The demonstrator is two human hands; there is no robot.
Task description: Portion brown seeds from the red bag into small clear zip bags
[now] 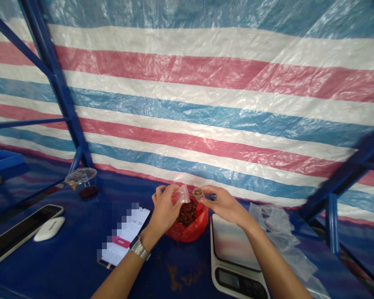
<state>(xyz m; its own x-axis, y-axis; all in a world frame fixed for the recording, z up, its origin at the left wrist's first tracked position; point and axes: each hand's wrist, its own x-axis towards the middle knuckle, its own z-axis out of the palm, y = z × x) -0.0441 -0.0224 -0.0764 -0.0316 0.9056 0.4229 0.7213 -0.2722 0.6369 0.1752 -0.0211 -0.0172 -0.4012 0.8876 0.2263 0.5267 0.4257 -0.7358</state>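
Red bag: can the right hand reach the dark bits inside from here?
Probably yes: the right hand holds a small cup at the red bag, whose mouth is open, leaving the dark bits exposed.

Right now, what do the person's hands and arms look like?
The left hand and right hand wear no gloves, and no sleeves show. A silver watch with a metal band circles the left wrist; the right wrist is bare.

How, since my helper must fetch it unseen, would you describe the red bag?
On the blue table before the striped sheet, find the white scale. Just left of it, near the left hand and right hand, sits the open bag. Unlike the clear bags right of the scale, it is red and holds dark brown pieces.
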